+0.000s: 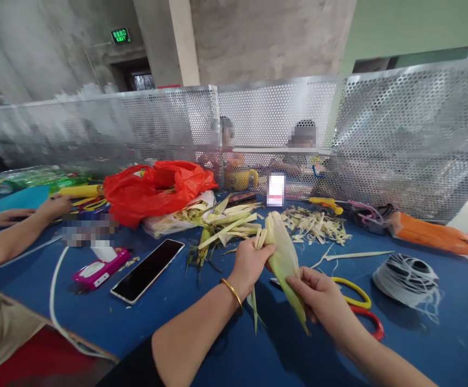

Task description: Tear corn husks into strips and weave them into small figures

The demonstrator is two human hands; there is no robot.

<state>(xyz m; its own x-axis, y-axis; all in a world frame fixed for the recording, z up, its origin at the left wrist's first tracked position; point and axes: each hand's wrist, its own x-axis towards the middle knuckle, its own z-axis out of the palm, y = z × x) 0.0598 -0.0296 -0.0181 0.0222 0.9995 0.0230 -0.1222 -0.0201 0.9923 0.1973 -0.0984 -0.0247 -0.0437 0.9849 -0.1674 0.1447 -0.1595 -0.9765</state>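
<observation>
A pale green corn husk (284, 252) is stretched between my two hands above the blue table. My left hand (250, 263), with a gold bangle at the wrist, is closed on its left side and also grips a small bundle of narrow husk strips (260, 237). Thumb and fingers of my right hand (318, 293) pinch the lower right part of the husk. Scissors with a yellow and a red handle (357, 293) lie beneath and beside my right hand. Beyond my hands are a heap of husks (229, 220) and a pile of cut husk pieces (318, 226).
A spool of white string (407, 285) stands at right, near an orange packet (431, 234). Leftward lie a black phone (149, 271), a magenta power strip (100, 269) and a red plastic bag (157, 188). A co-worker's hands (54, 207) are at far left. A perforated metal partition (137, 134) closes the back.
</observation>
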